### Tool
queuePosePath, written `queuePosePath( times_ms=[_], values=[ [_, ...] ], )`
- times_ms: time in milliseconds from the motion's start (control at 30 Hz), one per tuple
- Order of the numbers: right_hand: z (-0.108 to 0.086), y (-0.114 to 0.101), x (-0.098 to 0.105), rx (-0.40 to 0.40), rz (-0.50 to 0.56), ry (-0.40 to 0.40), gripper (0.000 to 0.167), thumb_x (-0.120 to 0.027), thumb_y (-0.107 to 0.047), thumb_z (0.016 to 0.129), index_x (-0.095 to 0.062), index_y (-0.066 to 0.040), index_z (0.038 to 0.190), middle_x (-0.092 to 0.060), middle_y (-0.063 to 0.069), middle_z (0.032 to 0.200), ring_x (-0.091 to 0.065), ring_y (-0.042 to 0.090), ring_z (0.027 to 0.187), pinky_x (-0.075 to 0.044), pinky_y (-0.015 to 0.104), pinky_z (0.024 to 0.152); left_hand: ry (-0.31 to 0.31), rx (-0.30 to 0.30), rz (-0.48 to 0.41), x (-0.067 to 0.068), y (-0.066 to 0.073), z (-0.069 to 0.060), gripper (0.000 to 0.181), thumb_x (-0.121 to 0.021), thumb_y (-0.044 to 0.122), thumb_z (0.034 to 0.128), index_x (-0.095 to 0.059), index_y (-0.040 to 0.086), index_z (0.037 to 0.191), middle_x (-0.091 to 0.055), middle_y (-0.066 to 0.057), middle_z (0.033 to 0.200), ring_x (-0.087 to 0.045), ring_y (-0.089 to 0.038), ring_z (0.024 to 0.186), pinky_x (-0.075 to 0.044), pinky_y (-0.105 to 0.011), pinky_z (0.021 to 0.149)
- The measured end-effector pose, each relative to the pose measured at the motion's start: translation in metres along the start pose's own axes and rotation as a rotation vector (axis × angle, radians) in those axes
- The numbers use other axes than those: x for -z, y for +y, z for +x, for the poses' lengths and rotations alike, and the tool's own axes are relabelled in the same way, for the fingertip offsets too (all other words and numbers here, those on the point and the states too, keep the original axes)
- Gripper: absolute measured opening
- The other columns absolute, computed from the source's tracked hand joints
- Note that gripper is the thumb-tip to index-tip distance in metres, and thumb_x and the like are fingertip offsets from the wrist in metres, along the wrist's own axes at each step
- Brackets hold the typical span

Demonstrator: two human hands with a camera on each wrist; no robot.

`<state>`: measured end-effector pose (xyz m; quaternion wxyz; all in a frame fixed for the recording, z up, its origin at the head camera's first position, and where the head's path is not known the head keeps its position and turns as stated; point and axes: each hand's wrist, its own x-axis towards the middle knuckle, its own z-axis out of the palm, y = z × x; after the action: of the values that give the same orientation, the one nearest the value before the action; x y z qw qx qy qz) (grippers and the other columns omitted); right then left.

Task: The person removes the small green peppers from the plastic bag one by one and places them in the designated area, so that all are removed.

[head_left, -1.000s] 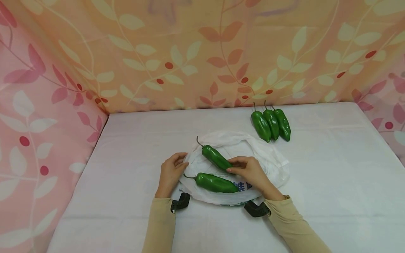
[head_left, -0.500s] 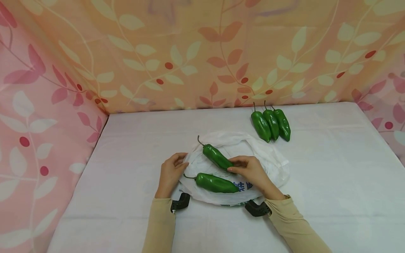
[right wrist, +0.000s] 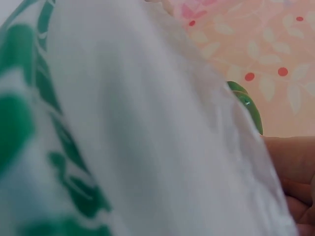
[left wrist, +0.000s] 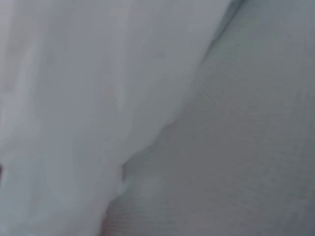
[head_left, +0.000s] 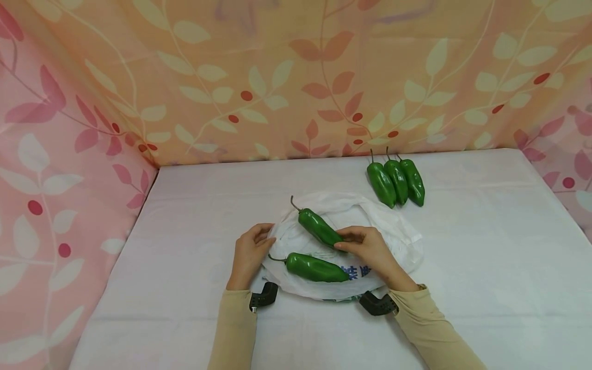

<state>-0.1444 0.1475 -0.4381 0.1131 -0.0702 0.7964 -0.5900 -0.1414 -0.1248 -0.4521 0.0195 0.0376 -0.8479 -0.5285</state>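
Step in hand: looks like moving a single pepper at the bag's mouth; in or out, can't tell from this. Right hand (head_left: 370, 252) has thumb and fingers clamped on the tip end of the upper green pepper (head_left: 316, 225), which sits over the white plastic bag (head_left: 409, 246), stem pointing up and away to the left. Left hand (head_left: 250, 257) pinches the bag's left edge, thumb and fingers closed on the plastic.

Lower green pepper (head_left: 316, 267) lies on the near side of the bag, apart from the right hand, stem reaching toward the left thumb, tip by blue lettering. Three more peppers (head_left: 396, 182) lie side by side on the table (head_left: 194, 205), beyond the bag, far right, stems away from the person.

Left wrist view: plastic and cloth only, no fingers. Right wrist view: green-printed plastic covers most of it, some fingers at the right edge; grip not readable there.

Next move likely calls for a steady left pinch so the mouth stays spread, and a light lift so the pepper's smooth skin doesn't slip or drag the thin plastic.
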Motion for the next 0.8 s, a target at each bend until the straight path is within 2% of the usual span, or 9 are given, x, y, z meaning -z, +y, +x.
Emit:
queuePosePath(
  times_ms=[433, 800],
  values=[
    [0.0021, 0.0033, 0.0035, -0.013, 0.004, 0.019, 0.032, -0.073, -0.007, 0.081, -0.066, 0.005, 0.110, -0.070, 0.014, 0.098, -0.066, 0.015, 0.087, -0.052, 0.024, 0.076, 0.006, -0.027, -0.027, -0.0007, -0.0021, 0.0008, 0.031, -0.069, 0.001, 0.0822, -0.066, 0.003, 0.113, -0.068, -0.015, 0.109, -0.066, -0.024, 0.098, -0.053, -0.038, 0.085],
    [0.0004, 0.0032, 0.0070, -0.023, 0.000, 0.045, 0.033, -0.072, -0.007, 0.082, -0.065, 0.007, 0.111, -0.069, 0.016, 0.097, -0.065, 0.017, 0.085, -0.051, 0.022, 0.074, -0.001, -0.019, -0.024, 0.0005, -0.0011, 0.0001, 0.031, -0.069, 0.002, 0.0828, -0.066, 0.003, 0.114, -0.067, -0.014, 0.111, -0.065, -0.025, 0.100, -0.052, -0.038, 0.086]
  ],
)
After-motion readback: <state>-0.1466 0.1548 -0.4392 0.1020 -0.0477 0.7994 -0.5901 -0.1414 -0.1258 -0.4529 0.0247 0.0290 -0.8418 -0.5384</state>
